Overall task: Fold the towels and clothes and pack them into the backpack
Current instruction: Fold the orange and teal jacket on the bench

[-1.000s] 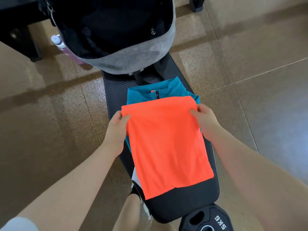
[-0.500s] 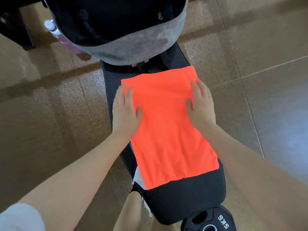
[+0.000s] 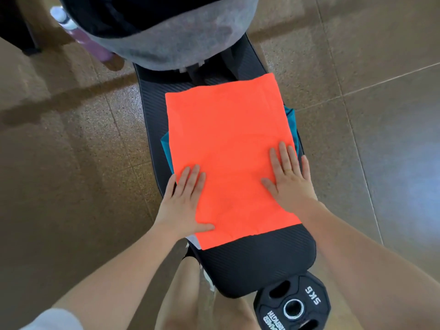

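floor (image 3: 71, 163): brown speckled tiles, filling both sides of the frame.
bottle (image 3: 78, 32): upper left, tucked against the backpack's side.
backpack (image 3: 166, 39): grey and black, top centre, on the far end of the tabletop.
tabletop (image 3: 250, 263): black ribbed pad, running down the centre.
left hand (image 3: 185, 201): grip wide, flat fingers pressing the orange cloth's lower left edge.
orange cloth (image 3: 228, 151): folded rectangle, centre, lying over a teal garment (image 3: 291, 122).
right hand (image 3: 289, 179): grip wide, palm flat on the cloth's lower right.
weight plate (image 3: 292, 308): black, marked 5kg, bottom right.
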Demonstrator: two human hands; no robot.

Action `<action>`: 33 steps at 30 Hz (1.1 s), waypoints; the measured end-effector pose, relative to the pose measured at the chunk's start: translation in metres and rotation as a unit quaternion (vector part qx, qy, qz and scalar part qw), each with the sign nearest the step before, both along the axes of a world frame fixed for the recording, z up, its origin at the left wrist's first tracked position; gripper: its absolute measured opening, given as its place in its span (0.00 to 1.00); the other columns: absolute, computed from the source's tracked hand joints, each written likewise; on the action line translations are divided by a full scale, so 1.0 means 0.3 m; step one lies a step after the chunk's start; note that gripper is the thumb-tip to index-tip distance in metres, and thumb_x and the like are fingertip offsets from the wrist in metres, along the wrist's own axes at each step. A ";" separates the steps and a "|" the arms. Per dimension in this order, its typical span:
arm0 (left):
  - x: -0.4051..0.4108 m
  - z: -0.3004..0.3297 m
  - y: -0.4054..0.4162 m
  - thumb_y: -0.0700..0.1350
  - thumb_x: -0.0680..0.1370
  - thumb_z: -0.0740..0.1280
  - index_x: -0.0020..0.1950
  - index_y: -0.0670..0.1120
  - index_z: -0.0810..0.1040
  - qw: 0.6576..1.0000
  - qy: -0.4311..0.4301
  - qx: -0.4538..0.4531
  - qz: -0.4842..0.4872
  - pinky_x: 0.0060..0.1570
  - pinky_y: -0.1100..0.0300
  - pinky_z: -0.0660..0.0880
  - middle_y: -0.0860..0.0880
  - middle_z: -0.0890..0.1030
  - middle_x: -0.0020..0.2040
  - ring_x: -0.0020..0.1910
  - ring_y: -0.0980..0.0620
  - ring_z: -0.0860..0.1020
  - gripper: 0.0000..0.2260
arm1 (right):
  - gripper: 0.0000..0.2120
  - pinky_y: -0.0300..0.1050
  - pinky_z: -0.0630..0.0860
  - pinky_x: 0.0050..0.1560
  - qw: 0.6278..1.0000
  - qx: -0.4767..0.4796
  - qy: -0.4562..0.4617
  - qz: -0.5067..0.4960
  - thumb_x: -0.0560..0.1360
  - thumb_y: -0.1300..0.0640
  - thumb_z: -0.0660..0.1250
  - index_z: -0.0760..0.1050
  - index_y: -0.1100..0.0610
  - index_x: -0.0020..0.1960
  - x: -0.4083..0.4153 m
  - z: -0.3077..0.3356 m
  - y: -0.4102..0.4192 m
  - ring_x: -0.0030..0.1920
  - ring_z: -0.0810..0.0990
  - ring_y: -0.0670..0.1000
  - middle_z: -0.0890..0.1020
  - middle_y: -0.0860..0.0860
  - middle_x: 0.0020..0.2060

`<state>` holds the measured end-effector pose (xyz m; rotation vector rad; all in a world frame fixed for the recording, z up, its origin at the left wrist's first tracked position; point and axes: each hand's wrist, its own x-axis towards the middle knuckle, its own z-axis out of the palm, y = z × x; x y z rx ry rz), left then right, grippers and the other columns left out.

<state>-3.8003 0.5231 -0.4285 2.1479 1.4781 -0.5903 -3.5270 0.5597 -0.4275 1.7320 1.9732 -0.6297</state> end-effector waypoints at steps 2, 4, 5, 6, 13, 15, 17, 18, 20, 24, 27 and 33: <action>-0.014 0.019 -0.028 0.73 0.57 0.67 0.75 0.44 0.46 0.999 -0.015 0.005 0.045 0.71 0.50 0.38 0.42 0.49 0.76 0.74 0.44 0.48 0.58 | 0.35 0.50 0.31 0.71 0.999 -0.043 0.027 0.010 0.69 0.33 0.31 0.25 0.49 0.69 0.039 0.043 -0.036 0.73 0.31 0.49 0.24 0.45 0.67; -0.012 0.051 -0.059 0.66 0.66 0.69 0.75 0.44 0.38 0.993 -0.052 0.017 0.105 0.72 0.53 0.39 0.43 0.42 0.76 0.75 0.44 0.44 0.54 | 0.35 0.50 0.39 0.75 0.993 -0.063 0.086 -0.054 0.77 0.37 0.43 0.29 0.51 0.72 0.048 0.096 -0.080 0.75 0.34 0.50 0.28 0.47 0.71; -0.002 0.071 -0.074 0.61 0.70 0.68 0.75 0.43 0.37 0.986 -0.073 0.005 0.148 0.72 0.53 0.41 0.43 0.41 0.76 0.75 0.44 0.44 0.50 | 0.34 0.51 0.46 0.75 0.983 -0.056 0.121 -0.124 0.79 0.41 0.49 0.33 0.51 0.75 0.046 0.119 -0.103 0.75 0.38 0.51 0.32 0.48 0.73; 0.015 0.097 -0.089 0.57 0.74 0.67 0.75 0.42 0.39 0.974 -0.095 -0.008 0.205 0.72 0.53 0.44 0.43 0.42 0.76 0.75 0.44 0.45 0.45 | 0.34 0.52 0.54 0.73 0.970 -0.049 0.142 -0.192 0.80 0.45 0.53 0.36 0.52 0.76 0.046 0.139 -0.128 0.76 0.45 0.53 0.36 0.49 0.75; 0.148 0.148 -0.194 0.49 0.78 0.63 0.74 0.41 0.56 0.857 -0.120 -0.051 0.498 0.65 0.49 0.62 0.42 0.58 0.72 0.70 0.41 0.59 0.29 | 0.27 0.54 0.71 0.56 0.941 -0.075 0.113 -0.310 0.81 0.53 0.52 0.45 0.56 0.76 0.044 0.162 -0.268 0.64 0.70 0.60 0.60 0.58 0.72; 0.165 0.122 -0.235 0.49 0.78 0.64 0.71 0.42 0.62 0.826 -0.140 -0.055 0.543 0.61 0.49 0.66 0.43 0.63 0.68 0.66 0.41 0.66 0.25 | 0.27 0.53 0.70 0.57 0.919 -0.057 0.139 -0.366 0.81 0.54 0.53 0.47 0.57 0.76 0.044 0.142 -0.284 0.64 0.69 0.60 0.59 0.58 0.72; 0.184 0.100 -0.274 0.49 0.77 0.65 0.67 0.42 0.65 0.768 -0.158 -0.069 0.617 0.55 0.48 0.71 0.43 0.70 0.61 0.60 0.42 0.71 0.22 | 0.21 0.51 0.69 0.54 0.894 -0.024 0.154 -0.419 0.81 0.56 0.54 0.58 0.60 0.72 0.046 0.111 -0.297 0.61 0.71 0.59 0.66 0.59 0.66; 0.193 0.093 -0.292 0.49 0.77 0.65 0.63 0.42 0.67 0.739 -0.155 -0.079 0.650 0.51 0.50 0.71 0.44 0.73 0.56 0.55 0.42 0.73 0.19 | 0.18 0.48 0.69 0.51 0.878 -0.011 0.161 -0.450 0.80 0.57 0.56 0.64 0.61 0.68 0.046 0.099 -0.304 0.57 0.73 0.58 0.71 0.58 0.61; 0.202 0.088 -0.322 0.49 0.77 0.65 0.52 0.39 0.71 0.696 -0.145 -0.094 0.697 0.43 0.55 0.68 0.46 0.74 0.44 0.46 0.44 0.74 0.14 | 0.11 0.45 0.69 0.43 0.843 -0.014 0.182 -0.506 0.79 0.56 0.59 0.70 0.61 0.58 0.039 0.082 -0.322 0.47 0.74 0.54 0.76 0.54 0.48; 0.187 0.097 -0.344 0.45 0.76 0.66 0.43 0.45 0.73 0.584 -0.266 -0.111 0.759 0.45 0.54 0.73 0.48 0.78 0.42 0.44 0.48 0.78 0.06 | 0.08 0.43 0.65 0.32 0.811 -0.055 0.230 -0.536 0.77 0.55 0.63 0.73 0.60 0.46 0.038 0.083 -0.357 0.35 0.68 0.50 0.71 0.51 0.33; 0.165 0.151 -0.336 0.41 0.77 0.65 0.45 0.47 0.73 0.579 -0.304 -0.123 0.746 0.45 0.58 0.77 0.48 0.79 0.43 0.40 0.52 0.80 0.03 | 0.09 0.49 0.74 0.40 0.809 -0.074 0.239 -0.532 0.77 0.55 0.62 0.72 0.61 0.52 0.045 0.126 -0.369 0.38 0.74 0.51 0.76 0.52 0.37; 0.112 0.360 -0.374 0.43 0.72 0.69 0.52 0.44 0.67 0.666 -0.248 -0.058 0.701 0.43 0.48 0.76 0.43 0.79 0.44 0.43 0.43 0.78 0.14 | 0.06 0.51 0.78 0.46 0.788 -0.038 0.265 -0.554 0.76 0.60 0.64 0.69 0.60 0.52 0.057 0.325 -0.421 0.33 0.78 0.48 0.78 0.50 0.35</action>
